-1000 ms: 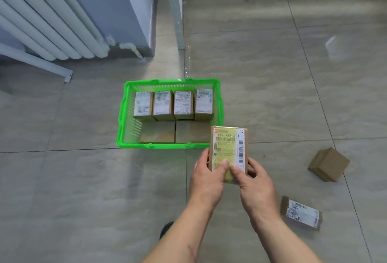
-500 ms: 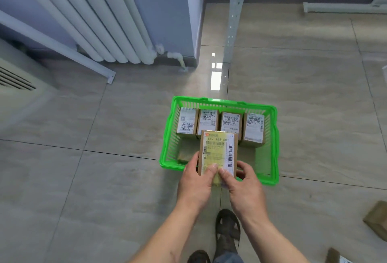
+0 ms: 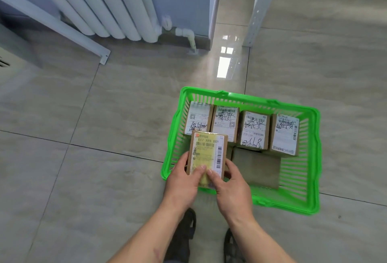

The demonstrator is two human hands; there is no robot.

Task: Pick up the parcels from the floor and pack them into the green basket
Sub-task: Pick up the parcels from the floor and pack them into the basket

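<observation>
One brown cardboard parcel with a yellow-and-white printed label (image 3: pixel 207 154) is held by both hands: the left hand (image 3: pixel 183 181) grips its near left corner, the right hand (image 3: pixel 229 186) its near right corner, thumbs pressed on the label face and the fingers (image 3: pixel 229 168) curled round the edges, clamped on the box. The parcel sits tilted, label up, over the near left corner of the green slatted plastic basket (image 3: pixel 314 179), which stands on the floor just beyond and to the right of the fingers. Four upright brown cardboard boxes with white labels and black scrawl stand in a row along the far wall of the basket: the first (image 3: pixel 198 119) directly beyond the held parcel, the second (image 3: pixel 226 122), third (image 3: pixel 254 129) and fourth (image 3: pixel 285 133) running off to the right of it. At least one plain brown box lying flat (image 3: pixel 256 168) sits just right of the right hand, in the near half of the basket; whether another lies under the held parcel cannot be told. The glossy beige tiled floor (image 3: pixel 104 168) has dark grout lines. Far beyond the fingers to the left is a white ribbed metal radiator (image 3: pixel 109 5) with a white pipe (image 3: pixel 187 35); a pale perforated metal post (image 3: pixel 260 7) stands farther right. Two dark sandalled feet (image 3: pixel 184 235) show near the wrists.
</observation>
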